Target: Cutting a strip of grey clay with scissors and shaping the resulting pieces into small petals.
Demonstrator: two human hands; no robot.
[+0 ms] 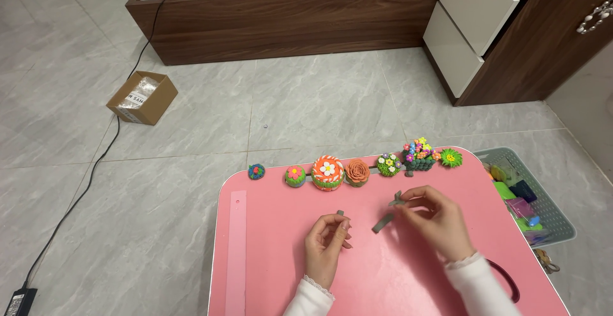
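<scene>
Head view, looking down on a pink table point(383, 271) in the lower centre of the frame. The left hand point(327, 242) is curled, its fingertips pinched narrowly on a small grey clay bit point(340, 213) held just above the tabletop. The right hand point(434, 221), right of centre, is bent at the wrist with fingers closed on a grey clay strip point(397, 199); a second grey strip point(383, 223) lies flat on the table between the two hands, apart from both. Bare pink surface extends below and left of the hands, bounded at the far left by a pale pink ruler point(237, 252) lying parallel to the table edge. Along the upper edge stands a row of clay flower models point(354, 171), near the right hand. A grey basket point(554, 217) of coloured clay sits beside the table's right edge; a cardboard box point(142, 97) rests on the floor, upper left.
</scene>
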